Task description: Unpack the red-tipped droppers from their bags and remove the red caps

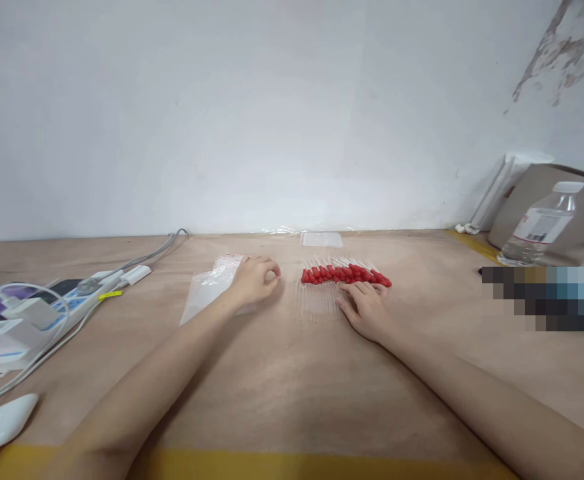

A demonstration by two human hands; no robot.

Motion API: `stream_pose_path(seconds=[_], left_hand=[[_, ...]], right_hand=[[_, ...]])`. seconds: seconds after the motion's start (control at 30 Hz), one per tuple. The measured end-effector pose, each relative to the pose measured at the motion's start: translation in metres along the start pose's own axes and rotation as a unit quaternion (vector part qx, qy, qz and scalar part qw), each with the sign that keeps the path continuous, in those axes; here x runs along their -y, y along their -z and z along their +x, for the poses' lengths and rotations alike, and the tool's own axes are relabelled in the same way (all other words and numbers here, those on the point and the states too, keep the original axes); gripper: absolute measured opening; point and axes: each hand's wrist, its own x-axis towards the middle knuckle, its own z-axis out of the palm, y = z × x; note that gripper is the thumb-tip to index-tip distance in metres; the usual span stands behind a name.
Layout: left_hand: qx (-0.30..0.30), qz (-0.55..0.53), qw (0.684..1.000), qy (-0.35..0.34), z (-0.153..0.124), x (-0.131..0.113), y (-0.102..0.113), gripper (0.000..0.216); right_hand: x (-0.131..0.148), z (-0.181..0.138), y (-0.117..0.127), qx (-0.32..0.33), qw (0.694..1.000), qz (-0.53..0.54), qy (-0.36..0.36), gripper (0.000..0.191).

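A row of clear plastic droppers with red bulbs [345,273] lies on the wooden table [282,373], their thin stems pointing toward me. My right hand [367,308] rests flat on the stems, fingers stretched out toward the red bulbs. My left hand [255,279] is curled with its fingers pressed together on top of a stack of clear plastic bags [207,288] to the left of the droppers. What the left fingers pinch, if anything, I cannot make out.
Another small clear bag [321,239] lies by the wall behind the droppers. A power strip [79,299] with plugs, chargers and cables fills the left side. At right stand a water bottle [542,225] and a cardboard box [557,200]. Yellow tape [292,463] marks the near edge.
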Motion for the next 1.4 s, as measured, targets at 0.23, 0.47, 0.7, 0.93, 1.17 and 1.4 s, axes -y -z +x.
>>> stream_pose_path(seconds=[0.23, 0.47, 0.7, 0.93, 1.17, 1.4], left_hand=[[0.006, -0.020, 1.000, -0.012, 0.039, -0.026, -0.041, 0.029], [-0.008, -0.042, 0.999, 0.018, 0.041, -0.028, -0.047, 0.024], [-0.143, -0.033, 0.989, 0.010, -0.010, -0.028, -0.027, 0.022], [-0.144, -0.066, 0.984, -0.084, -0.064, -0.034, -0.030, 0.016], [-0.172, -0.073, 0.975, -0.121, -0.063, -0.038, -0.033, 0.012], [-0.165, -0.093, 0.976, -0.112, -0.061, -0.039, -0.033, 0.019]], right_hand=[[-0.003, -0.001, 0.002, -0.019, 1.000, 0.006, -0.011, 0.025], [-0.003, -0.001, 0.007, -0.039, 0.999, 0.011, -0.020, 0.024], [0.001, -0.001, 0.011, -0.077, 0.996, 0.036, -0.016, 0.026], [0.006, -0.002, 0.011, -0.085, 0.984, 0.084, 0.133, 0.045], [0.015, -0.001, 0.015, -0.040, 0.972, 0.073, 0.219, 0.033], [0.023, -0.001, 0.009, -0.029, 0.964, 0.100, 0.245, 0.024]])
